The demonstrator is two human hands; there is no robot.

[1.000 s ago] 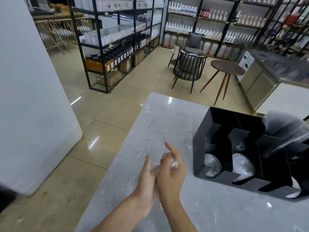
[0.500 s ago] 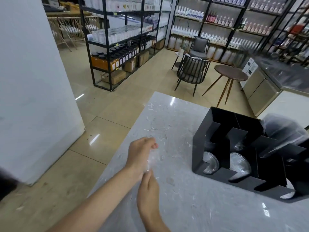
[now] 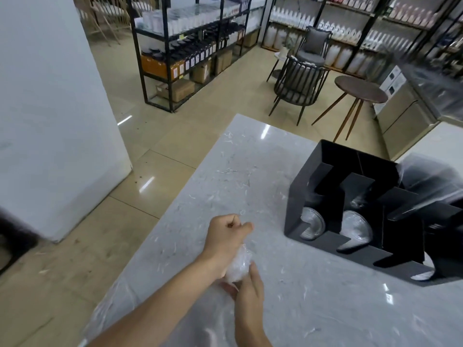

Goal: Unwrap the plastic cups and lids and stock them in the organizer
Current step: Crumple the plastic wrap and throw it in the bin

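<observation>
Clear plastic wrap [image 3: 238, 265] is bunched into a wad between my two hands over the grey marble counter [image 3: 250, 176]. My left hand [image 3: 226, 236] is fisted on its upper end. My right hand [image 3: 246, 288] cups it from below, fingers curled around it. More loose clear film trails under my left forearm at the counter's near edge. The black organizer [image 3: 310, 181] stands to the right, apart from my hands. Clear lids [image 3: 312, 225] show in its two left front slots. Crinkled clear wrap [image 3: 426, 179] with stacked cups sticks out of its right side.
The counter's left edge drops to a tiled floor beside a white pillar [image 3: 50, 108]. Beyond the counter stand a black chair [image 3: 299, 83], a small round table [image 3: 360, 90] and black shelving [image 3: 190, 46] with bottles and boxes.
My hands have gone from side by side to one above the other, left hand higher and right hand lower. The clear wrap between them is now gathered into a visible wad.
</observation>
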